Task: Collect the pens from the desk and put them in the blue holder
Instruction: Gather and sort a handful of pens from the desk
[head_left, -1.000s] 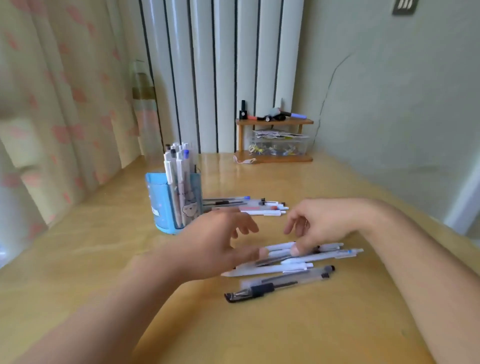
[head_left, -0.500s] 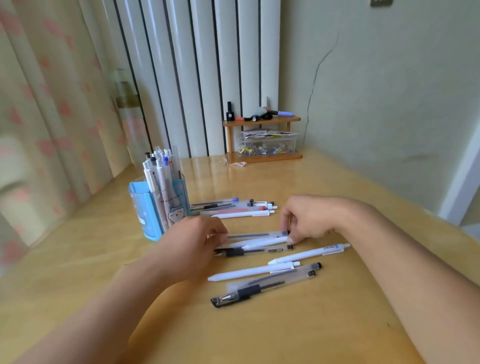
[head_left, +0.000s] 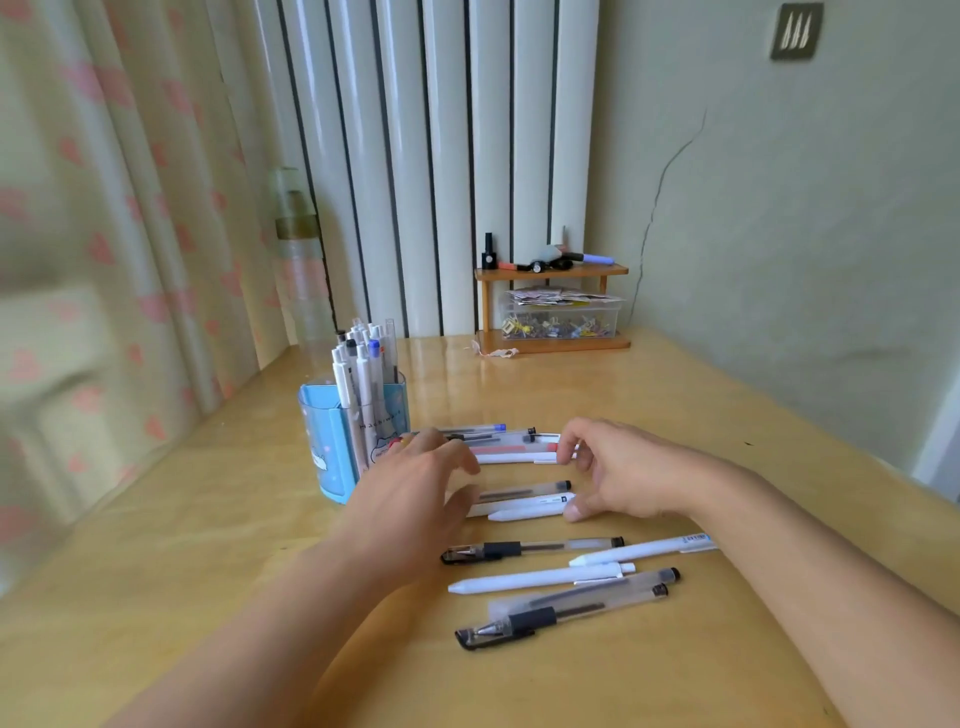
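A blue holder (head_left: 337, 447) stands left of centre on the wooden desk (head_left: 208, 571), with several pens upright in it. Loose pens lie in three groups: a far row (head_left: 514, 449) beside the holder, a middle group (head_left: 524, 501), and a near scatter of white and clear pens (head_left: 561, 577). My left hand (head_left: 410, 493) has spread fingers at the left ends of the far and middle groups. My right hand (head_left: 618, 478) faces it, fingertips and thumb at the right ends of the same pens. Neither hand lifts a pen.
A small wooden shelf (head_left: 550, 270) with a clear box of clips stands at the back against the wall. A bottle (head_left: 301, 270) stands at the back left by the curtain. A white radiator (head_left: 441, 156) rises behind the desk.
Both hands have moved away from me, from the middle pens toward the far row by the holder. One clear pen with a black grip now lies left behind among the near pens.
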